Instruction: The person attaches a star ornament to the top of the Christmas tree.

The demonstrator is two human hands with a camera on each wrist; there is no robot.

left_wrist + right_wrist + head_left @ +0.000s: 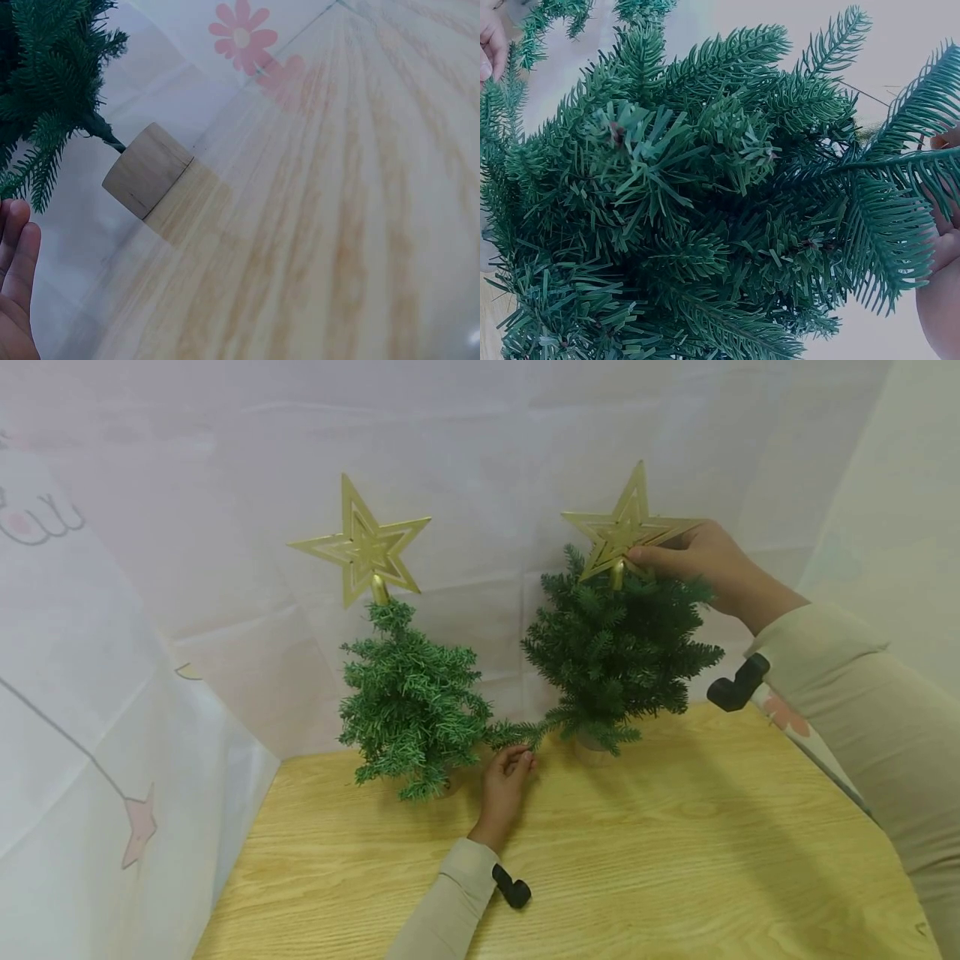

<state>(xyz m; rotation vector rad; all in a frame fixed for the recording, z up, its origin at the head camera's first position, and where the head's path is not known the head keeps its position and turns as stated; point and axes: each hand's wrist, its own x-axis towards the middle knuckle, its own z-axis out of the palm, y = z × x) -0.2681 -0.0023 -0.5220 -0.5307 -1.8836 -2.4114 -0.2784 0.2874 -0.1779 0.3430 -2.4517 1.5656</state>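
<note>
My right hand (pixel 705 564) pinches a gold star tree topper (pixel 626 531) by its right side. The topper's short tube (pixel 617 575) stands at the top of the dark green artificial Christmas tree (pixel 615 643). In the right wrist view, foliage covers much of the right hand (pixel 941 277), and the star is hidden. Low between the two trees, my left hand (pixel 508 785) has its curled fingertips on a branch (pixel 517 732) of the dark tree. A lighter green Christmas tree (pixel 416 710) on the left bears a matching gold star (pixel 367 552).
Both trees stand at the back of a wood-grain table (pixel 600 852). The dark tree has a round wooden base (pixel 148 169). Pale printed cloth (pixel 465 460) hangs right behind them. A black strap piece (pixel 738 683) sticks out from the right sleeve.
</note>
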